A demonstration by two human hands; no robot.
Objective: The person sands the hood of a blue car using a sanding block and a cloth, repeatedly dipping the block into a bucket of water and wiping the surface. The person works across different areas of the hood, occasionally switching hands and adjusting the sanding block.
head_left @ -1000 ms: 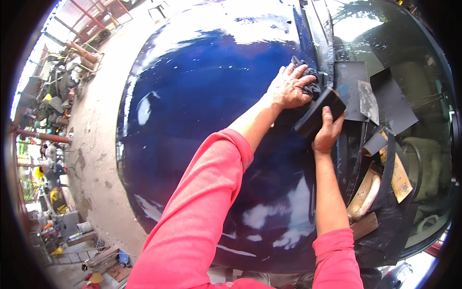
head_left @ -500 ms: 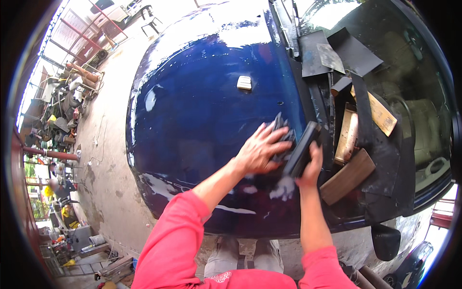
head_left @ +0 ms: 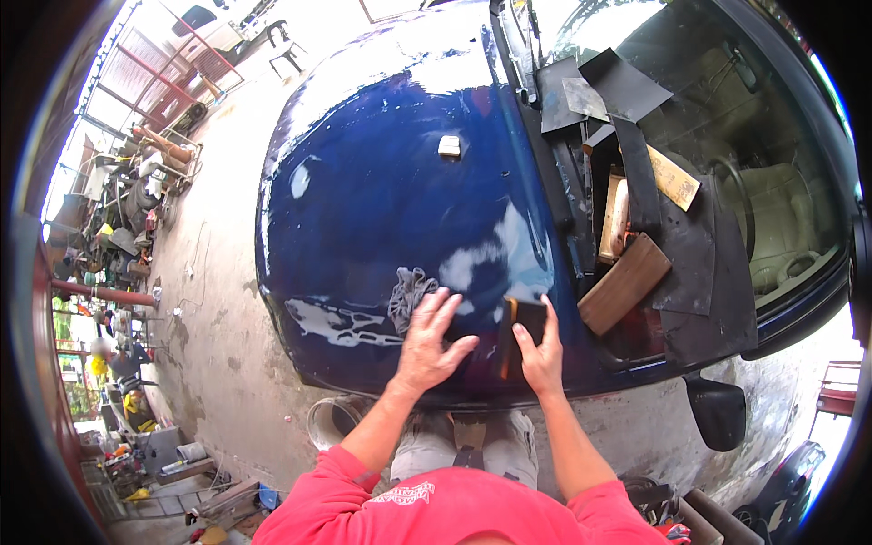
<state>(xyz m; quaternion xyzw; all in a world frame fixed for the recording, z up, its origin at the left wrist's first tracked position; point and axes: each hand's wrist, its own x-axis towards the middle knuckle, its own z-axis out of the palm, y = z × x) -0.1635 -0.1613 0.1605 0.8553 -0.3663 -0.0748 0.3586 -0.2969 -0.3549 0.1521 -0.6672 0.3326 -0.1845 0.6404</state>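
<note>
A blue car hood [head_left: 381, 209] spreads out before me, with whitish wet patches on it. My left hand [head_left: 434, 341] is open over the near part of the hood, its fingers spread. A crumpled grey cloth [head_left: 411, 298] lies just beyond its fingertips. To the right, my right hand [head_left: 542, 354] grips a dark sanding block [head_left: 529, 323] with a yellowish edge, thumb across it, low over the hood. Farther off on the hood sits a small whitish block [head_left: 449, 145].
Dark sheets [head_left: 627, 86] cover part of the windshield at the right. Among them lie a brown wooden block [head_left: 627, 283] and a lighter board [head_left: 674, 177]. A side mirror [head_left: 715, 413] juts out at the lower right. A bucket [head_left: 331, 422] stands on the floor near my left forearm.
The cloth has moved left and nearer, and my left hand, earlier pressed on it, has come off it. My right hand has brought the sanding block nearer and leftward. The view has shifted slightly.
</note>
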